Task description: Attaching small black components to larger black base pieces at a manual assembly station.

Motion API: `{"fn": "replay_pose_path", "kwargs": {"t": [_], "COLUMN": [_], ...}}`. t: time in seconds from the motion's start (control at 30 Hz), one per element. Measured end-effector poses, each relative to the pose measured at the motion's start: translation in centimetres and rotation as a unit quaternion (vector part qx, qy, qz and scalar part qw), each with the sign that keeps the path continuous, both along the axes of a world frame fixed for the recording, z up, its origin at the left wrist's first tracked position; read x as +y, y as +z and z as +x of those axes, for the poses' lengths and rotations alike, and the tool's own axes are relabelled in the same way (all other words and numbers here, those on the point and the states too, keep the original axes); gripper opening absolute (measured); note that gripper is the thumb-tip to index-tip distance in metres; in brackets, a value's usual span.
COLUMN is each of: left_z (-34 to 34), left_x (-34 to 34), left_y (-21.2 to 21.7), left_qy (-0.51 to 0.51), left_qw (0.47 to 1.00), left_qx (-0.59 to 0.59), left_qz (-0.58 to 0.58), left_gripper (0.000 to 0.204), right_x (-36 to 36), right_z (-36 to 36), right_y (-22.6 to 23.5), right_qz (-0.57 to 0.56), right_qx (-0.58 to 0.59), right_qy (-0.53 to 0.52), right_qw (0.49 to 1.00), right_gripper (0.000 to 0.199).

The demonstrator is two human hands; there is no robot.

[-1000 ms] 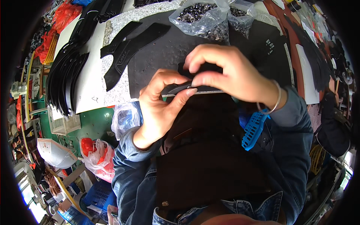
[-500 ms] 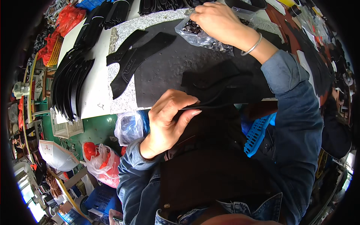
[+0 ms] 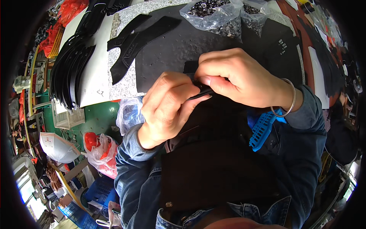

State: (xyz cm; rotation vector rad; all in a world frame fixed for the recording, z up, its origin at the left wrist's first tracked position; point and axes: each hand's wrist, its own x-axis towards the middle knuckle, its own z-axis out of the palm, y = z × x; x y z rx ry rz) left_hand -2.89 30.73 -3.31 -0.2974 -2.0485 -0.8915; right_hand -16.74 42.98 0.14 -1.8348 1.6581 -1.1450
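- Left hand (image 3: 167, 108) and right hand (image 3: 240, 80) both pinch the black strip (image 3: 202, 92), grip tight, just below the black mat (image 3: 171, 49).
- Best kept taut, fingertips close together.

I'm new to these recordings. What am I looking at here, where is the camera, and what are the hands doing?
The camera sits on the person's head and looks down through a fisheye lens, so edges curve. There is no machine: the left hand and right hand, wearing a metal bangle, together pinch a thin black piece above a dark mat. On the surface lie cut black shapes, a fanned stack of black strips and clear bags of small dark parts. A blue plastic basket shows near the right sleeve.
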Motion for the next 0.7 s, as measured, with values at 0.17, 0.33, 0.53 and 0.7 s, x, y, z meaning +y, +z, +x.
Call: {"fn": "replay_pose_path", "kwargs": {"t": [0.17, 0.33, 0.53, 0.7], "left_z": [0.5, 0.9, 1.1, 1.5], "left_x": [0.3, 0.3, 0.9, 0.3], "left_y": [0.8, 1.1, 0.8, 0.6], "left_qy": [-0.002, -0.031, -0.008, 0.045], "left_qw": [0.999, 0.987, 0.985, 0.973], "left_qx": [-0.034, -0.108, -0.097, -0.168], "left_qz": [0.038, 0.114, 0.141, 0.150], "left_gripper": [0.028, 0.024, 0.023, 0.023], "right_x": [0.7, 1.4, 1.5, 1.6], "right_z": [0.8, 1.7, 2.4, 2.6], "right_y": [0.4, 0.0, -0.2, -1.0], "right_qz": [-0.044, -0.130, -0.151, -0.133], "right_qx": [0.050, 0.147, 0.200, 0.229], "right_qy": [-0.028, -0.053, -0.077, -0.108], "right_qw": [0.997, 0.979, 0.965, 0.958], "right_gripper": [0.009, 0.024, 0.026, 0.021]}}
